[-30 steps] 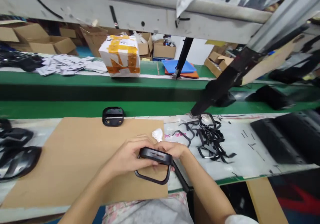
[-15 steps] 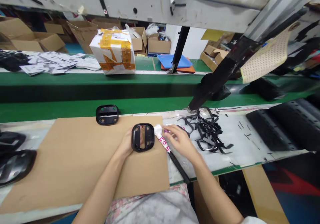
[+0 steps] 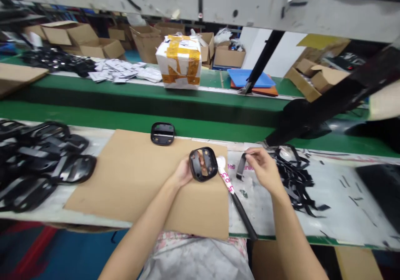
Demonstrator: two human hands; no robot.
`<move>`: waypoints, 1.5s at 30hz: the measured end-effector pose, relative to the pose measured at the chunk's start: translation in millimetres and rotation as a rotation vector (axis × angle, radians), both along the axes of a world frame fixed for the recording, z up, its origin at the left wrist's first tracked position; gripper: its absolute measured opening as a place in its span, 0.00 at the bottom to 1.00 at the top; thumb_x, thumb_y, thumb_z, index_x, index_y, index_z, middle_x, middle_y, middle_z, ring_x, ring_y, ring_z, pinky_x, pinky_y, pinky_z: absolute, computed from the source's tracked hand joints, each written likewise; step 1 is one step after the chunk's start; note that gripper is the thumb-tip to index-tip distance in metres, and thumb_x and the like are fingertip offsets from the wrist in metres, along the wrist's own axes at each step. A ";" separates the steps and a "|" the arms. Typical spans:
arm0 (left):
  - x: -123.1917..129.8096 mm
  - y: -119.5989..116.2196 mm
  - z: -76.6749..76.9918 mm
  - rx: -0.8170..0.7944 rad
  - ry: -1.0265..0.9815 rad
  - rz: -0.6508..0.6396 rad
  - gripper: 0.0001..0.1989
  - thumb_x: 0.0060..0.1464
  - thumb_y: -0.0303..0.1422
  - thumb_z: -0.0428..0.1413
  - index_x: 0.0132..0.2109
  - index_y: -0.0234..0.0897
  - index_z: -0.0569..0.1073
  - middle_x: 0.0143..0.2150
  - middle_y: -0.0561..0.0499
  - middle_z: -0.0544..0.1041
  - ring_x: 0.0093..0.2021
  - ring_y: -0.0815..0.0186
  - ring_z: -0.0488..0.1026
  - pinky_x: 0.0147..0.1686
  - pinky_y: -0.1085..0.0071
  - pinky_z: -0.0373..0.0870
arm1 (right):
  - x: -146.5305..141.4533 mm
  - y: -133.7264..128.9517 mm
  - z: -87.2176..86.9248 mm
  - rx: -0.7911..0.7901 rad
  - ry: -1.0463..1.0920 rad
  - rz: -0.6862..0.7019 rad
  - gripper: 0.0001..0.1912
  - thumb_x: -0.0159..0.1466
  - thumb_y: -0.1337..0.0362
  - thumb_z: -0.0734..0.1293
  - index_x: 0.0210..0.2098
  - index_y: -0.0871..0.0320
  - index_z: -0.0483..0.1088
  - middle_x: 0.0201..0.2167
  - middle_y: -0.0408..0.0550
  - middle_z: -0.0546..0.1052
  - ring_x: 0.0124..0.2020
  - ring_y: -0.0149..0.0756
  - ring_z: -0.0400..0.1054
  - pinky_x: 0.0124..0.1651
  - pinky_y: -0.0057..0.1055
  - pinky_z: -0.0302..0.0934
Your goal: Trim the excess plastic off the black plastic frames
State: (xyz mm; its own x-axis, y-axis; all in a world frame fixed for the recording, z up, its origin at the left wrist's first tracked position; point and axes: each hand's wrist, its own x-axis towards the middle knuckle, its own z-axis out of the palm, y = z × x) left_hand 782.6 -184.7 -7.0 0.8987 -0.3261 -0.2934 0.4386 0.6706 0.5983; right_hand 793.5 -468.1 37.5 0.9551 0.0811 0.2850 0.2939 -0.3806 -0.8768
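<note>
My left hand (image 3: 184,172) is closed round the left side of a black plastic frame (image 3: 195,169), a rounded square with a slot through which my fingers show. The frame is held tilted above a cardboard sheet (image 3: 134,180). Between the fingertips of my right hand (image 3: 264,167) hangs a bent black strip (image 3: 240,167), pinched at its upper end. A hammer (image 3: 242,213) with a black handle and a white, pink-marked wrapping lies between my hands. A second black frame rests at the sheet's far edge (image 3: 163,133).
Right of my right hand lies a heap of black strips (image 3: 300,184). Several black frames (image 3: 40,159) are piled at the left. A taped white box (image 3: 179,63) stands on the far shelf beside white papers (image 3: 118,70). A slanted black post (image 3: 325,101) rises at the right.
My right hand has moved right, off the hammer's side, and now holds a bent black strip. The view has swung left. My left hand still holds the frame, turned slightly.
</note>
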 end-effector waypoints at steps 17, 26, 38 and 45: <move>0.6 3.3 -11.0 -0.032 0.092 -0.151 0.16 0.57 0.42 0.62 0.40 0.31 0.78 0.38 0.42 0.82 0.35 0.59 0.80 0.38 0.65 0.76 | -6.9 100.0 -38.2 0.209 -0.240 -0.030 0.02 0.69 0.64 0.71 0.41 0.55 0.76 0.37 0.48 0.76 0.40 0.39 0.71 0.41 0.36 0.67; -2.0 1.6 -13.1 0.029 0.239 -0.151 0.12 0.58 0.37 0.63 0.42 0.30 0.80 0.36 0.43 0.83 0.35 0.61 0.80 0.39 0.68 0.76 | -16.6 103.4 -22.5 0.072 -0.336 -0.035 0.02 0.70 0.65 0.68 0.41 0.54 0.74 0.36 0.48 0.77 0.38 0.39 0.73 0.40 0.37 0.69; -4.9 -5.7 1.7 0.231 0.070 -0.028 0.15 0.45 0.37 0.71 0.36 0.33 0.78 0.30 0.52 0.80 0.29 0.68 0.73 0.31 0.72 0.68 | -17.3 103.4 -18.9 0.054 -0.382 -0.031 0.04 0.70 0.69 0.68 0.41 0.54 0.73 0.35 0.46 0.76 0.37 0.38 0.73 0.40 0.37 0.68; -5.5 -8.6 2.6 0.223 0.082 -0.027 0.12 0.48 0.37 0.68 0.34 0.35 0.76 0.28 0.56 0.76 0.28 0.70 0.68 0.31 0.73 0.64 | -15.7 104.5 -23.8 0.072 -0.326 -0.002 0.03 0.70 0.69 0.68 0.41 0.54 0.73 0.37 0.46 0.76 0.39 0.37 0.73 0.41 0.36 0.68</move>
